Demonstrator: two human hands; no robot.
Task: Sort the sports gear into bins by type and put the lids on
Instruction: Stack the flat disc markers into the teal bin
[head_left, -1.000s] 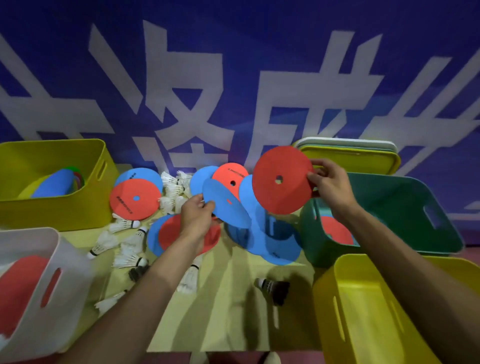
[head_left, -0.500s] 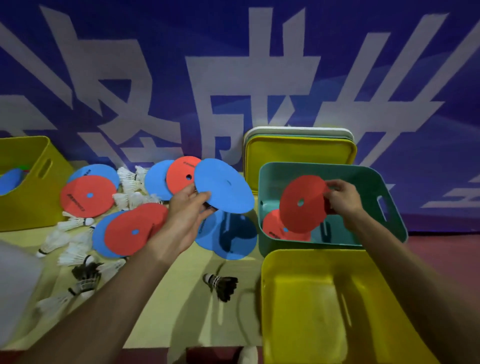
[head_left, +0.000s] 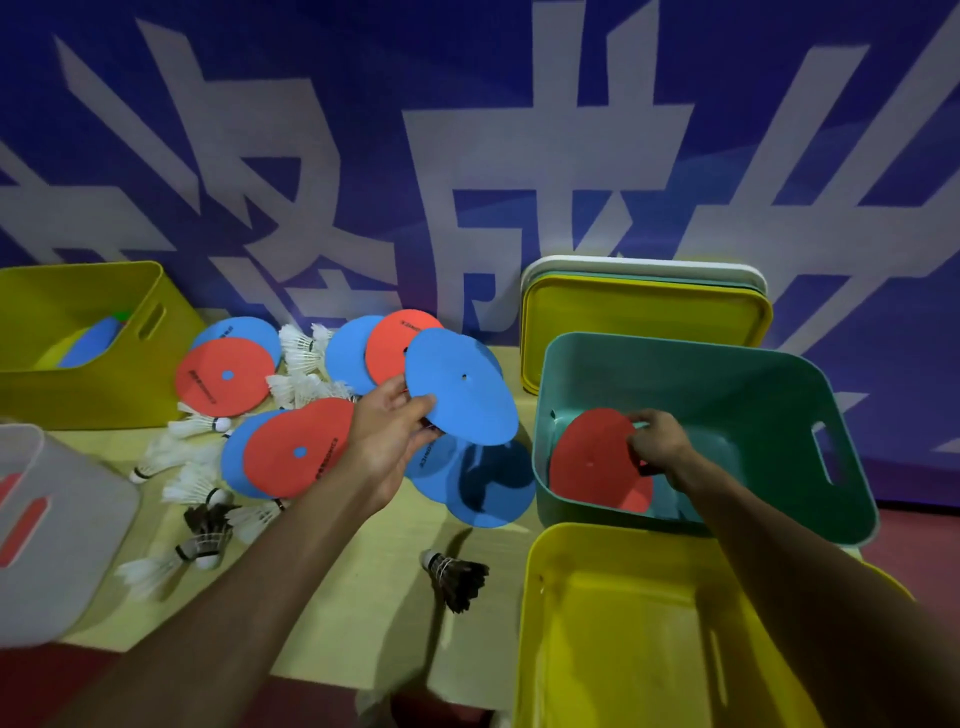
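- Four bins ring the counter (head_left: 363, 597): a teal bin (head_left: 753, 405) at 3 o'clock, a near yellow bin (head_left: 649, 623) at 5, a white bin (head_left: 62, 545) at 8 and a far yellow bin (head_left: 78, 395) at 10. All four are uncovered.
- Stacked lids (head_left: 644, 317) lean upright against the wall at 1 o'clock, just behind the teal bin.
- Held over the counter's middle is a blue disc (head_left: 462, 387), tilted with its broad face up and toward the camera. Being round, it has no long axis.
- Inside the teal bin a red disc (head_left: 592, 457) is tilted toward the bin's 9 o'clock wall, face up. Whether another disc lies beneath it I cannot tell.
- Both discs look thin, light and bendy, likely slick when stacked, so a pinch at the rim seems the best hold.
- More loose discs (head_left: 296, 447) overlap on the counter from 9 to 12 o'clock.
- On the blue disc's 7 o'clock rim the left grip (head_left: 387, 431) is closed, thumb above and fingers below.
- Down in the teal bin the right grip (head_left: 657, 441) has its fingers curled on the red disc's 3 o'clock edge.
- White shuttlecocks (head_left: 301, 364) lie scattered among the discs. A dark shuttlecock (head_left: 460, 574) at 6 o'clock lies with its cork toward 10 and its feathers toward 4. The feathers look fragile, so the cork is probably the place to take hold.
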